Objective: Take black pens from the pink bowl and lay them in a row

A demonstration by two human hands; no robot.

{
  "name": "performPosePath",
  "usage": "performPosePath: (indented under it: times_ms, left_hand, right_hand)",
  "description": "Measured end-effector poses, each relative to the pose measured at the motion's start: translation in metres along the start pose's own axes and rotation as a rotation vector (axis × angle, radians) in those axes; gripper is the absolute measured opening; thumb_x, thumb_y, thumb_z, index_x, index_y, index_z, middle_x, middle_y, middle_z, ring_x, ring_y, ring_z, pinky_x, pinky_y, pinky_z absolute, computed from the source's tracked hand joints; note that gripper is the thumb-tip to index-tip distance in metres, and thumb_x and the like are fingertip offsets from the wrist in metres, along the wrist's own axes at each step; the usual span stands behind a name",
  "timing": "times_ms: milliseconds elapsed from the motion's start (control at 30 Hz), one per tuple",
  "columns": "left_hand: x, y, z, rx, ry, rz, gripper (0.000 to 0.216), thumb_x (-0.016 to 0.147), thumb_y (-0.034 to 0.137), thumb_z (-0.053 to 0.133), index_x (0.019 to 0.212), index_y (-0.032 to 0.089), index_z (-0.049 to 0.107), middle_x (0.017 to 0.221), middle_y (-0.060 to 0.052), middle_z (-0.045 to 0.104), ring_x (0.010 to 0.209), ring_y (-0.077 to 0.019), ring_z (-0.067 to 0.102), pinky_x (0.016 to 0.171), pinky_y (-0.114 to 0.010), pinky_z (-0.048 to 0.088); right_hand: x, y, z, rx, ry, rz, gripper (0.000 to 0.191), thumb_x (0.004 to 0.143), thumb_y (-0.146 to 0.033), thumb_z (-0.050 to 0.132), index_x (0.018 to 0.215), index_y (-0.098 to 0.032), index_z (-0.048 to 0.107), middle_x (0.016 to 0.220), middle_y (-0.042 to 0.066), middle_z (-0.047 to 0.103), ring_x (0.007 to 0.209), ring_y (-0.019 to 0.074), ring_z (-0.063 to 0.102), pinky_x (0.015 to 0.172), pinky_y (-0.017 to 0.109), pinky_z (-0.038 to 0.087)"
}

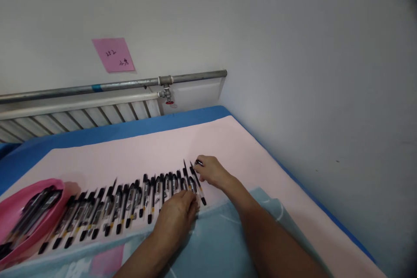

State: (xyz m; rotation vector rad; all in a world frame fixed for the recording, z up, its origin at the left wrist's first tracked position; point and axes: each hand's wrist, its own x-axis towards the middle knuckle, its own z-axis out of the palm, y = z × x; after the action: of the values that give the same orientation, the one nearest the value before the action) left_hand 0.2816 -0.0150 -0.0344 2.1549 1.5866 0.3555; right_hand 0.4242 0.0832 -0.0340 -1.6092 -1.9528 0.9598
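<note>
A long row of clear-barrelled pens with black ends (122, 208) lies side by side on the pink sheet. At the row's right end, one pen (198, 185) slants with its bare tip pointing away from me. My right hand (210, 170) is beside that tip, its fingers pinched on a small dark piece that looks like a pen cap (199, 163). Another bare-tipped pen (185, 169) lies just left of it. My left hand (176, 213) rests over the near ends of the pens with fingers curled; what is under its fingertips is hidden.
A pink basin (60, 208) with more pens stands at the left. Light blue plastic (221, 234) covers the near edge. The pink sheet (156, 150) lies over a blue surface (130, 130). Behind are a radiator (91, 115), a metal pipe (130, 83) and a pink note (114, 55); a wall rises at right.
</note>
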Motion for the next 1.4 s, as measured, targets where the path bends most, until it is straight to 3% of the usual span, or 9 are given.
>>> performPosePath:
  times_ms: [133,267,500,767,1033,1267,1400]
  left_hand:
    - [0.002,-0.006,-0.009,-0.051,0.021,-0.035,0.018,0.083,0.022,0.040,0.082,0.019,0.058,0.082,-0.004,0.062,0.077,-0.0165,0.056,0.067,-0.024,0.035]
    - [0.005,-0.015,-0.016,-0.084,0.028,-0.098,0.017,0.082,0.022,0.042,0.081,0.019,0.058,0.078,-0.002,0.062,0.073,-0.0148,0.055,0.064,-0.023,0.034]
    - [0.008,-0.024,-0.021,-0.098,0.029,-0.119,0.017,0.082,0.022,0.043,0.081,0.019,0.060,0.075,-0.001,0.062,0.070,-0.0137,0.054,0.063,-0.022,0.033]
    - [0.009,-0.026,-0.021,-0.114,-0.002,-0.133,0.015,0.081,0.023,0.045,0.081,0.020,0.060,0.075,0.000,0.063,0.070,-0.0131,0.054,0.062,-0.022,0.032]
    - [0.011,-0.031,-0.018,-0.094,-0.018,-0.128,0.015,0.081,0.024,0.045,0.082,0.020,0.059,0.077,-0.001,0.063,0.072,-0.0137,0.055,0.062,-0.023,0.032]
    - [0.010,-0.029,-0.022,-0.093,-0.019,-0.128,0.017,0.082,0.024,0.043,0.083,0.019,0.059,0.079,-0.001,0.064,0.073,-0.0143,0.056,0.063,-0.023,0.033]
    - [0.011,-0.029,-0.023,-0.092,-0.020,-0.128,0.017,0.082,0.024,0.042,0.082,0.020,0.058,0.079,-0.002,0.064,0.074,-0.0149,0.056,0.064,-0.023,0.034]
  right_hand:
    - [-0.006,0.001,-0.007,-0.042,-0.011,0.022,0.008,0.073,-0.017,0.050,0.066,-0.018,0.053,0.052,-0.002,0.053,0.038,0.0092,0.048,0.043,0.021,0.030]
    - [-0.014,-0.005,-0.016,-0.204,-0.046,-0.021,0.010,0.071,-0.019,0.056,0.061,-0.016,0.056,0.062,0.004,0.059,0.055,0.0127,0.053,0.051,0.022,0.031]
    - [-0.037,-0.021,-0.033,-0.472,-0.298,0.016,0.016,0.072,-0.022,0.049,0.073,-0.014,0.063,0.076,0.007,0.064,0.063,0.0137,0.056,0.051,0.022,0.030]
    - [-0.048,-0.032,-0.037,-0.554,-0.403,0.097,0.023,0.071,-0.023,0.049,0.079,-0.014,0.068,0.078,0.010,0.067,0.066,0.0181,0.059,0.051,0.024,0.031]
    - [-0.051,-0.032,-0.043,-0.575,-0.358,0.127,0.022,0.070,-0.027,0.053,0.080,-0.014,0.067,0.082,0.011,0.066,0.068,0.0188,0.059,0.052,0.025,0.031]
    - [-0.034,-0.014,-0.040,-0.465,-0.028,0.093,0.029,0.080,-0.023,0.041,0.099,-0.011,0.059,0.093,0.013,0.064,0.082,0.0198,0.058,0.064,0.025,0.035]
    - [-0.031,-0.005,-0.032,-0.551,-0.031,0.024,0.023,0.077,-0.017,0.043,0.091,-0.011,0.060,0.092,0.013,0.064,0.082,0.0200,0.058,0.065,0.026,0.034]
